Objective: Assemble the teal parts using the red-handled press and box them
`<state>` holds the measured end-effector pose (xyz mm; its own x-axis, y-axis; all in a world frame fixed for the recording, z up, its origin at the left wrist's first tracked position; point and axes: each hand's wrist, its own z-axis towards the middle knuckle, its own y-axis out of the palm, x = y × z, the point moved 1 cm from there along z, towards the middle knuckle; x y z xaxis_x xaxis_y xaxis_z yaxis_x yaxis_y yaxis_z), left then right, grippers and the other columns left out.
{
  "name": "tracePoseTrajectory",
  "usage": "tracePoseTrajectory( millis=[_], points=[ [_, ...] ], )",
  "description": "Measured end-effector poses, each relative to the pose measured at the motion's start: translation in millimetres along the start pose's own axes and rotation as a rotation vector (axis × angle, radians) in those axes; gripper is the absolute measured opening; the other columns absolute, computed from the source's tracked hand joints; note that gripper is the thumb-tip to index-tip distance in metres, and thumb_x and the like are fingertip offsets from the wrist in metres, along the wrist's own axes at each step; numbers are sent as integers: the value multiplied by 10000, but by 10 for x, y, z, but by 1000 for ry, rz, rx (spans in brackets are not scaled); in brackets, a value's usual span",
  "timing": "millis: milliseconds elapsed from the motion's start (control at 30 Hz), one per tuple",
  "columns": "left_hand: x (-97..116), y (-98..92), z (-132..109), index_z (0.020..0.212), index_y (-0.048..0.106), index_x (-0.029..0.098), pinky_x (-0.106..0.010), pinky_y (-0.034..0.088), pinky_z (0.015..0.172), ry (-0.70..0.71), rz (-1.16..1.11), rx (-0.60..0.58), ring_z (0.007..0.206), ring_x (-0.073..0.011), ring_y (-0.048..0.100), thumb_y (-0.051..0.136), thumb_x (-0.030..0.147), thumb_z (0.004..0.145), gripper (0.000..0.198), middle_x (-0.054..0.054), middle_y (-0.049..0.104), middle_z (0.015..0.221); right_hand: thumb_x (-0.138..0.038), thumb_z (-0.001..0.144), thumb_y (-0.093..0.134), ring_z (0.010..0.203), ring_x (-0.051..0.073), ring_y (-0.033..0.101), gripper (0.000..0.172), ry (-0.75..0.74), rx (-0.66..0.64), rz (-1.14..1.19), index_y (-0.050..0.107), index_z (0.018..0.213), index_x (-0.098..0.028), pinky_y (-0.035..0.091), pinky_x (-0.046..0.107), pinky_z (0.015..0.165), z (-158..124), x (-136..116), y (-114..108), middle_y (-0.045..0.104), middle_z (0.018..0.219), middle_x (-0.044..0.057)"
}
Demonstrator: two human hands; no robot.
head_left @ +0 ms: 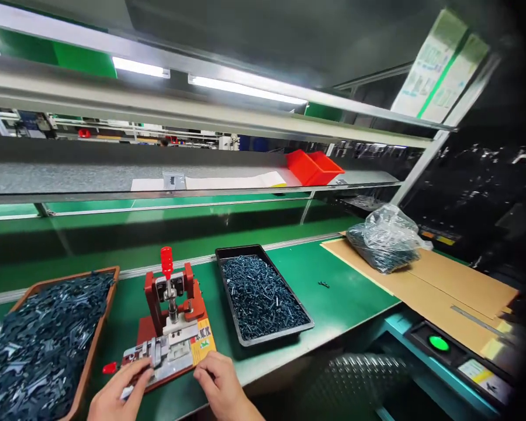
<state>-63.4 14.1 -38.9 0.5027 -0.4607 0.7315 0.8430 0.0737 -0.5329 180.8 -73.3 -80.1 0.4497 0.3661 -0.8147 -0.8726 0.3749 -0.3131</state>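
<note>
hands (119,390) (220,380) on press jig (175,351), partly hidden

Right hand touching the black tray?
Apart. The head view shows a strip of the green bench between the right hand and the near corner of the black tray.
</note>
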Motion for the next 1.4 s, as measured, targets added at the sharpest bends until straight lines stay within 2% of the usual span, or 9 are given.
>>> tracePoseTrajectory(
  millis=[67, 167, 267, 567, 667, 833, 1033, 1200, 1400],
  points=[
    [204, 24, 17, 856, 817, 287, -293, 650, 805, 52, 1, -2, 863, -235, 788, 661, 595, 841, 346, 0, 819, 916, -411, 1012, 582, 721, 175, 645, 302, -32, -19, 33, 753, 827, -246, 480, 267, 675, 2, -95, -60, 700, 763, 24],
    [500, 56, 99, 889, 799, 251, -295, 630, 783, 40, 16, -63, 810, -200, 769, 629, 428, 901, 246, -16, 810, 895, -349, 1032, 534, 865, 203, 668, 269, -37, -3, 62, 783, 1013, -249, 519, 310, 786, 18, -205, -152, 736, 914, 61],
    [626, 115, 221, 1005, 785, 222, -320, 598, 840, 38, 17, -105, 859, -191, 741, 627, 332, 913, 214, -45, 797, 934, -304, 1013, 555, 915, 211, 669, 247, 34, 26, 143, 773, 1112, -243, 536, 337, 830, 41, -177, -187, 731, 991, 80],
    [611, 57, 267, 913, 730, 220, -341, 505, 837, 53, 106, -224, 897, -199, 643, 621, 233, 926, 110, -40, 733, 912, -353, 925, 672, 784, 192, 647, 162, 187, 96, 292, 769, 958, -227, 531, 282, 644, 78, -128, -161, 674, 918, 67],
    [587, 124, 273, 882, 708, 215, -395, 474, 914, 76, 203, -224, 974, -233, 610, 602, 215, 932, 117, -47, 735, 942, -414, 947, 637, 705, 174, 597, 230, 203, 114, 236, 752, 946, -215, 496, 277, 606, 74, -146, -165, 634, 849, 51],
    [552, 265, 381, 963, 753, 220, -441, 467, 921, 14, 340, -299, 982, -274, 601, 600, 183, 902, 169, -64, 753, 934, -458, 991, 557, 558, 147, 530, 280, 288, 27, 276, 681, 1010, -208, 440, 258, 524, 6, -149, -134, 580, 681, -8],
    [650, 276, 483, 894, 766, 201, -456, 470, 957, 25, 366, -389, 1103, -295, 597, 579, 149, 883, 194, -83, 743, 1122, -469, 984, 573, 625, 160, 606, 268, 303, 38, 279, 650, 977, -213, 484, 261, 542, 0, -163, -162, 639, 750, 19],
    [657, 314, 430, 978, 752, 185, -475, 457, 1014, -12, 315, -382, 1148, -294, 615, 561, 143, 906, 208, -97, 743, 1154, -466, 987, 580, 647, 163, 622, 301, 259, -2, 251, 650, 858, -203, 524, 272, 563, 34, -185, -169, 639, 750, 34],
    [676, 389, 365, 890, 745, 179, -497, 432, 1004, 37, 391, -395, 1131, -312, 600, 573, 137, 889, 176, -123, 713, 1102, -456, 898, 719, 705, 199, 713, 322, 347, 73, 314, 660, 1087, -202, 616, 317, 630, 13, -88, -118, 693, 799, 37]
  ],
)
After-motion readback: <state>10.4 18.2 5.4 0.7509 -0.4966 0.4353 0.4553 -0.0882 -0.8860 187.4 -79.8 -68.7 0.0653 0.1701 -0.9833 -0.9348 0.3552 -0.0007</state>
